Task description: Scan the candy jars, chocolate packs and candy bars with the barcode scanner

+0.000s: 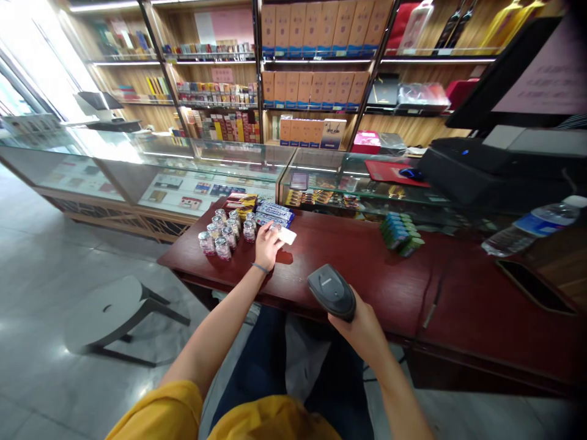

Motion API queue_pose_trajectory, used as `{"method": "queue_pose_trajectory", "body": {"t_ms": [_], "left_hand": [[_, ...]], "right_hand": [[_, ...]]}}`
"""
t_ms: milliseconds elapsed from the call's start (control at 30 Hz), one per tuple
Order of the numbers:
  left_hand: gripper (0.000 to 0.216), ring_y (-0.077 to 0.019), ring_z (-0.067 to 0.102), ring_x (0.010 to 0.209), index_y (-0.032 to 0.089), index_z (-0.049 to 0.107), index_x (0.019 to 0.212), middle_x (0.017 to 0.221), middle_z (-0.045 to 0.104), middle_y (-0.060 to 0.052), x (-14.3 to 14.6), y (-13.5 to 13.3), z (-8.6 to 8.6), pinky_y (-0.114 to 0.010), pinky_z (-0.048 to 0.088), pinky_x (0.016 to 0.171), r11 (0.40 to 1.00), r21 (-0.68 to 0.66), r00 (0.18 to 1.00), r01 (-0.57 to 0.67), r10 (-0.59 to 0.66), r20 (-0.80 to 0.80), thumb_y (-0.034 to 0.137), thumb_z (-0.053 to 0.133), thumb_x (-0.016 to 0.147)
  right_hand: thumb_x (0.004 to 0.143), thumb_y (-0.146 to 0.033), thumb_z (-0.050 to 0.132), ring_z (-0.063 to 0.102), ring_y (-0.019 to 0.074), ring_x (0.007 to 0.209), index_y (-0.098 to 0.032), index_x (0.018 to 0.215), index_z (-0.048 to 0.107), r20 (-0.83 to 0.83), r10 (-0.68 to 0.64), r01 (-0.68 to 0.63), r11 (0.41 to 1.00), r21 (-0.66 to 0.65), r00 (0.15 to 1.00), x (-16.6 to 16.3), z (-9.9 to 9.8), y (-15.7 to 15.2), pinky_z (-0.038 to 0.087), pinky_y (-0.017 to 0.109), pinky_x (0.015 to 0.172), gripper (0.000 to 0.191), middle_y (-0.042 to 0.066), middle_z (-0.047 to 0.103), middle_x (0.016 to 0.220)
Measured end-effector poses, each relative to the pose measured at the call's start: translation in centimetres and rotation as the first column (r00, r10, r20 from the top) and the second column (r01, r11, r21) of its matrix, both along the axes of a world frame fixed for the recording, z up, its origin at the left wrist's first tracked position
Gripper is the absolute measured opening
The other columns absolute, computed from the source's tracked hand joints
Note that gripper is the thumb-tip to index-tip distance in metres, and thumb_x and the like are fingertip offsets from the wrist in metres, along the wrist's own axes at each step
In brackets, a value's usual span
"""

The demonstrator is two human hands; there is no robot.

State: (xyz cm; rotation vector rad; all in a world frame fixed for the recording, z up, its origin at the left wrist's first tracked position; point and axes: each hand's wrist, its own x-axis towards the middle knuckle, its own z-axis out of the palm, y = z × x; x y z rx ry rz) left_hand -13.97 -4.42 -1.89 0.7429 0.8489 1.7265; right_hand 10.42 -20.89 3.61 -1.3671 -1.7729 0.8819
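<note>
My left hand (266,245) reaches onto the dark red counter (348,269) and pinches a small white box (287,236), lifted a little above the wood. Just left of it stand several small clear jars with silver lids (226,233). Behind them lie blue packs (274,212) and red and yellow packs (241,201). My right hand (362,327) is wrapped round the handle of a dark grey barcode scanner (332,291), held over the counter's near edge with its head towards the white box.
A stack of green and blue packs (400,233) sits right of centre. A water bottle (532,227) lies at the far right near a black phone (534,286). Glass display cases (183,168) stand behind. A grey stool (114,311) stands on the floor at left.
</note>
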Motion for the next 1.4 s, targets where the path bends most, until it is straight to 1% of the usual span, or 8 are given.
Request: {"method": "queue_pose_trajectory", "body": {"t_ms": [100,267,567,833,933,1033,1133,1400], "left_hand": [[0.056,-0.0222,0.066,0.11,0.028,0.055,0.126,0.119,0.067,-0.007,0.0,0.1,-0.1,-0.042,0.058,0.088,1.0,0.0,1.0,-0.005,0.005,0.015,0.041,0.08,0.077],[0.056,-0.0198,0.067,0.103,0.026,0.057,0.124,0.123,0.067,-0.008,0.0,0.0,0.1,-0.031,0.058,0.079,1.0,-0.012,1.0,-0.001,0.001,0.022,0.041,0.081,0.076],[0.057,-0.0202,0.067,0.104,0.025,0.058,0.134,0.122,0.068,-0.008,0.1,-0.3,0.3,-0.033,0.057,0.083,0.991,-0.02,0.99,0.132,-0.131,0.044,0.037,0.076,0.081],[0.059,-0.0184,0.068,0.095,0.023,0.059,0.131,0.111,0.069,-0.006,2.3,0.4,0.5,-0.033,0.057,0.084,0.991,0.039,0.967,0.126,-0.114,-0.229,0.039,0.079,0.077],[0.058,-0.0179,0.066,0.088,0.021,0.061,0.13,0.103,0.069,-0.006,4.5,1.9,0.6,-0.033,0.055,0.083,0.996,0.069,0.894,0.061,-0.024,-0.448,0.036,0.079,0.076],[0.046,-0.0187,0.063,0.088,0.019,0.068,0.117,0.1,0.068,-0.007,7.2,3.3,0.5,-0.035,0.051,0.088,0.989,0.146,0.739,0.001,0.098,-0.666,0.028,0.079,0.074],[0.034,-0.019,0.06,0.087,0.018,0.071,0.106,0.097,0.066,-0.007,10.0,4.2,0.4,-0.034,0.049,0.086,0.977,0.21,0.63,-0.017,0.174,-0.757,0.024,0.08,0.074],[0.027,-0.0162,0.055,0.079,0.017,0.066,0.096,0.086,0.06,-0.003,16.1,7.0,0.8,-0.028,0.045,0.076,0.979,0.194,0.565,0.065,0.124,-0.816,0.026,0.081,0.075]], "right_hand": [[0.074,-0.028,0.063,0.069,0.0202,0.079,-0.023,0.101,0.057,-0.011,-0.001,0.001,1.0,-0.007,1.0,-0.1,0.0,-0.1,0.051,0.026,0.071,0.028,0.002,0.073,0.087],[0.074,-0.032,0.063,0.065,0.0181,0.071,-0.025,0.1,0.053,-0.045,-0.047,0.046,0.999,-0.023,0.998,-0.3,0.3,-0.2,0.049,0.024,0.066,0.029,-0.002,0.069,0.078],[0.075,-0.036,0.062,0.067,0.0187,0.071,-0.025,0.099,0.053,-0.06,-0.101,0.1,0.995,-0.031,0.993,0.4,0.2,-0.5,0.05,0.025,0.065,0.028,-0.001,0.07,0.078],[0.076,-0.037,0.064,0.065,0.0173,0.061,-0.024,0.102,0.054,-0.056,-0.18,0.177,0.983,-0.05,0.982,3.7,0.8,-0.2,0.048,0.024,0.056,0.031,-0.001,0.068,0.071],[0.077,-0.042,0.065,0.064,0.0174,0.059,-0.023,0.104,0.055,-0.083,-0.232,0.228,0.972,-0.05,0.969,5.0,1.2,-0.1,0.048,0.024,0.054,0.034,-0.001,0.066,0.067],[0.077,-0.044,0.066,0.062,0.0176,0.056,-0.023,0.105,0.056,-0.112,-0.262,0.257,0.965,-0.062,0.959,6.0,1.6,-0.2,0.047,0.024,0.052,0.037,-0.002,0.064,0.062],[0.077,-0.045,0.066,0.061,0.0177,0.053,-0.022,0.105,0.057,-0.109,-0.284,0.279,0.958,-0.064,0.953,6.8,1.9,-0.3,0.046,0.025,0.05,0.037,-0.002,0.062,0.059],[0.076,-0.046,0.067,0.055,0.015,0.044,-0.022,0.096,0.057,-0.141,-0.392,0.384,0.92,-0.081,0.909,9.1,2.2,-0.9,0.044,0.025,0.047,0.033,-0.004,0.061,0.054]]}}
